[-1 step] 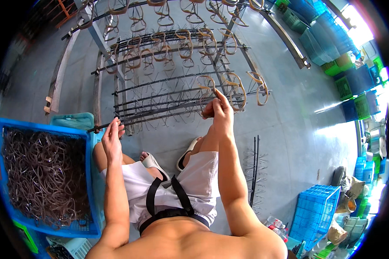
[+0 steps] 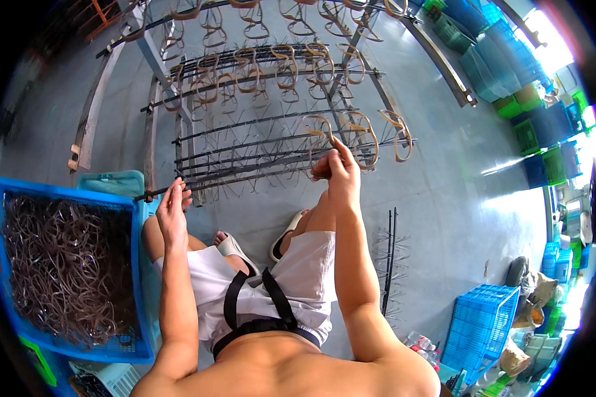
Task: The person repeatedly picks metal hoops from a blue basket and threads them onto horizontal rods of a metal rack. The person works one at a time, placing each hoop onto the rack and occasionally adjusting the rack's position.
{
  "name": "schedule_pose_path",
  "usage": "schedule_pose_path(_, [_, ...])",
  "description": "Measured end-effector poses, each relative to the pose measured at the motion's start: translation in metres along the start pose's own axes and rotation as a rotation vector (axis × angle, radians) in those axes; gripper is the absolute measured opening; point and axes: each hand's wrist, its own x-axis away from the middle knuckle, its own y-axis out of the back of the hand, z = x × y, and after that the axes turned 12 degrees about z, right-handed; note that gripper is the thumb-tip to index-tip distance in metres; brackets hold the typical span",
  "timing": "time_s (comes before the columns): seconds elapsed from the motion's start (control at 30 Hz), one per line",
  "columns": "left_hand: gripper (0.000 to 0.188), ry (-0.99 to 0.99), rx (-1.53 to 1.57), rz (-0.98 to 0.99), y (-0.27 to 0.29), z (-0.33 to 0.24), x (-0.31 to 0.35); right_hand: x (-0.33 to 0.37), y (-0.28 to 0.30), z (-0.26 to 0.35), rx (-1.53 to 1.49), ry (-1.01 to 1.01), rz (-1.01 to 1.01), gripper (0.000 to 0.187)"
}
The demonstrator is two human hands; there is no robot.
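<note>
A dark rod (image 2: 265,163) with thin wire prongs runs across in front of me, sloping up to the right. My left hand (image 2: 173,213) pinches it near its left end. Toward its right part, my right hand (image 2: 342,177) has its fingers closed on a brownish eyeglass frame (image 2: 320,126) at the rod; the fingers hide part of it. Right beside that hand, more brown eyeglass frames (image 2: 396,135) hang from the same rod. A blue crate (image 2: 141,278) at my left is heaped with dark, tangled eyeglass frames (image 2: 66,264).
Ahead stands a metal rack (image 2: 153,56) with several rods bearing hanging eyeglass frames (image 2: 247,69). A pronged rod (image 2: 390,261) lies on the floor to my right. Near it are plastic bottles (image 2: 422,347) and a blue crate (image 2: 480,324). Stacked bins (image 2: 543,126) line the far right.
</note>
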Motion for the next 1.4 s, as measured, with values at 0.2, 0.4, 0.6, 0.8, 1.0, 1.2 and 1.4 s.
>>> schedule_pose_path(0.2, [0.03, 0.02, -0.074, -0.002, 0.045, -0.007, 0.026, 0.011, -0.003, 0.012, 0.244, 0.056, -0.037, 0.031])
schedule_pose_path(0.4, [0.037, -0.023, -0.085, 0.139, 0.052, -0.002, 0.023, 0.01, 0.007, 0.002, 0.376, 0.097, -0.161, 0.027])
schedule_pose_path(0.6, [0.03, -0.084, 0.084, 0.17, 0.017, 0.014, -0.002, 0.006, 0.01, 0.002, 0.324, 0.064, -0.069, 0.028])
schedule_pose_path(0.8, [0.028, -0.065, 0.027, 0.042, 0.003, 0.008, -0.005, 0.007, 0.01, 0.001, 0.205, 0.075, -0.044, 0.029])
schedule_pose_path(1.0, [0.029, -0.087, 0.041, -0.001, 0.004, 0.01, -0.011, 0.002, 0.004, -0.002, 0.244, 0.067, -0.075, 0.029])
schedule_pose_path(1.2, [0.03, -0.064, -0.02, 0.005, 0.001, 0.001, -0.008, 0.004, -0.004, -0.01, 0.192, 0.077, -0.107, 0.029])
schedule_pose_path(1.4, [0.03, -0.075, -0.029, 0.017, 0.002, -0.001, -0.007, 0.006, -0.004, -0.009, 0.355, 0.063, -0.145, 0.028])
